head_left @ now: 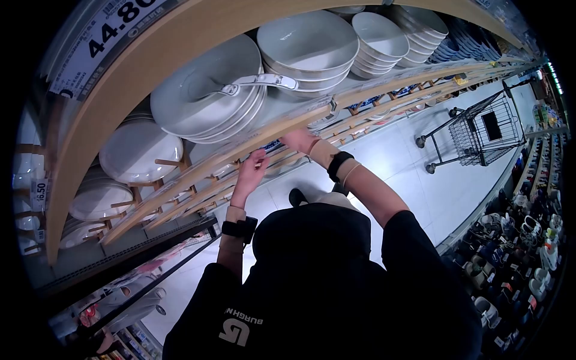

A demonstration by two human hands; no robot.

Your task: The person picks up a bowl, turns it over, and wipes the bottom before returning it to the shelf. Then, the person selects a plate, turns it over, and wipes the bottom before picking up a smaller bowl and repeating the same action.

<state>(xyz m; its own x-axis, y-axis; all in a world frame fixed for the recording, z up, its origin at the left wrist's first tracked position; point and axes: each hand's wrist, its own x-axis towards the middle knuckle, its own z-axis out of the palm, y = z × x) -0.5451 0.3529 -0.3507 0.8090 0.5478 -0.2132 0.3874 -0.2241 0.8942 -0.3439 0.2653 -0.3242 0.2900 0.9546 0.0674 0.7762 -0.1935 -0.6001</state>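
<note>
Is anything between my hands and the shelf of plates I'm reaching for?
Nothing visible blocks the left hand: it is raised with open fingers by the wooden shelf edge. The right hand is already up against that shelf, its fingers hidden behind the edge, under the stacked plates.

plates (207, 99) on shelf (180, 42), cart (486, 129) right

A shopping cart (480, 129) stands in the aisle on the pale floor (414, 180). Mugs (528, 240) crowd the opposite shelves. A price tag (120, 33) reading 44.80 sits on the top shelf edge; a smaller tag (39, 192) reads 16.50.
</note>
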